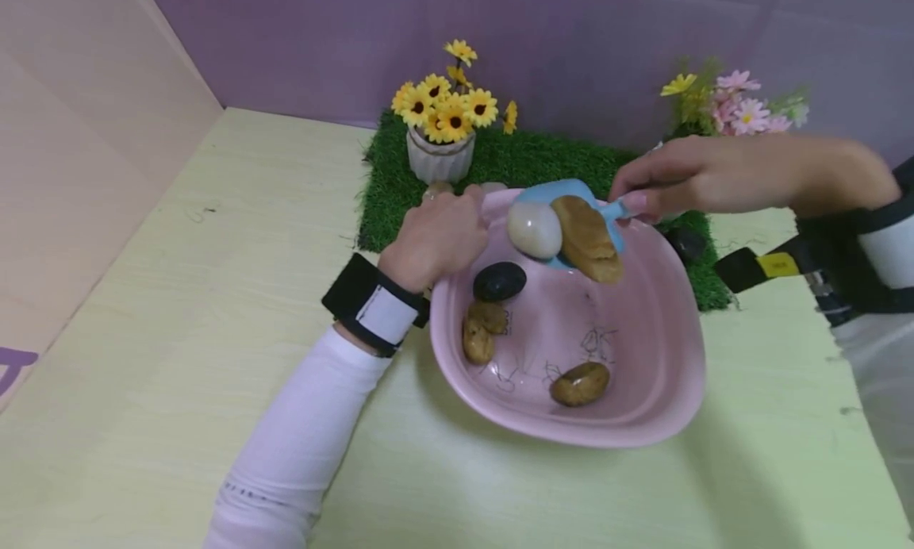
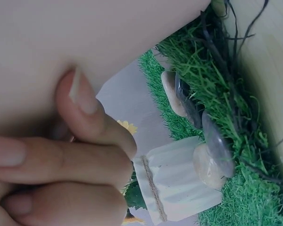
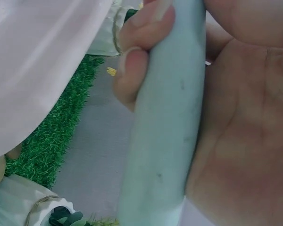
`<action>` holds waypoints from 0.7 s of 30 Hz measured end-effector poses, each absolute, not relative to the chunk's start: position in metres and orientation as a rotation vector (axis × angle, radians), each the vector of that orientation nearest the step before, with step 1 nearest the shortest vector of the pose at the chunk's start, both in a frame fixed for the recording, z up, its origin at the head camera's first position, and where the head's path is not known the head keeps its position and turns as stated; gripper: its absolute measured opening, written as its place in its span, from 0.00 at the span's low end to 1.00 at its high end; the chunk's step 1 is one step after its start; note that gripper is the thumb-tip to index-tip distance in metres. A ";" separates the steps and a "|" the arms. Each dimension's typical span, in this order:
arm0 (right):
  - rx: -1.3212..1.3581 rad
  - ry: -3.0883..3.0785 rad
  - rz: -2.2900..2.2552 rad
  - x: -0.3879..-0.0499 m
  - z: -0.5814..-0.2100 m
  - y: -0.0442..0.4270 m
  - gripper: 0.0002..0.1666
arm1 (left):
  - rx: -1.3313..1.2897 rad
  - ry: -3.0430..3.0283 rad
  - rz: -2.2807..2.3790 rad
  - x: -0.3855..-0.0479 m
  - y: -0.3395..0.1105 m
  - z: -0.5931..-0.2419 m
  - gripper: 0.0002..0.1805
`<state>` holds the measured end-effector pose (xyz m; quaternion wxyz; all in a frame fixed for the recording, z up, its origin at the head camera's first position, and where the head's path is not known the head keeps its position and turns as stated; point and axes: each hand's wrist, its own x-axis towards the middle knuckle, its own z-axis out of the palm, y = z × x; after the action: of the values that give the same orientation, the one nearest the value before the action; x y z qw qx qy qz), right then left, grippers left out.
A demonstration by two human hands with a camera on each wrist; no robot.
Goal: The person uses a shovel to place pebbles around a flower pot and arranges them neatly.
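A pink basin [image 1: 564, 431] stands tilted on the table. At its far left rim my left hand [image 1: 439, 236] grips the edge, fingers curled on the outer side. My right hand [image 1: 714, 176] holds the handle [image 3: 167, 117] of a light blue shovel [image 1: 560, 190] over the basin's far side. On the shovel's blade lie a white stone [image 1: 535, 230] and a long brown stone [image 1: 587, 238]. Inside the basin are a black stone [image 1: 500, 282], brown stones [image 1: 478, 339] at the left and another brown stone [image 1: 580, 384] near the front.
Behind the basin lies a green turf mat [image 1: 550, 156]. It bears a white pot [image 1: 441, 156] of yellow flowers, and pink flowers [image 1: 746, 109] stand at the right. Several stones [image 2: 217, 146] rest on the turf by the pot. Dark strands lie on the basin's floor.
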<state>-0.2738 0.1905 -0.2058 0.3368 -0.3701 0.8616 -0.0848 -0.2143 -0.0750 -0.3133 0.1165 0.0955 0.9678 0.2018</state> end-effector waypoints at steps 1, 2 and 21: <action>-0.940 2.250 -0.231 -0.274 -0.204 0.189 0.15 | 0.282 2.836 0.590 -0.214 -0.075 -0.313 0.28; -0.921 2.260 -0.233 -0.274 -0.203 0.188 0.15 | 0.287 2.841 0.588 -0.214 -0.075 -0.313 0.28; -0.748 2.439 -0.250 -0.291 -0.192 0.170 0.22 | 0.245 2.865 0.696 -0.211 -0.076 -0.315 0.22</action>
<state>-0.2907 0.1696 -0.1924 0.2852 -0.2798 0.9119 -0.0936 -0.2110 -0.0765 -0.3146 0.0916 0.0824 0.9643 0.2345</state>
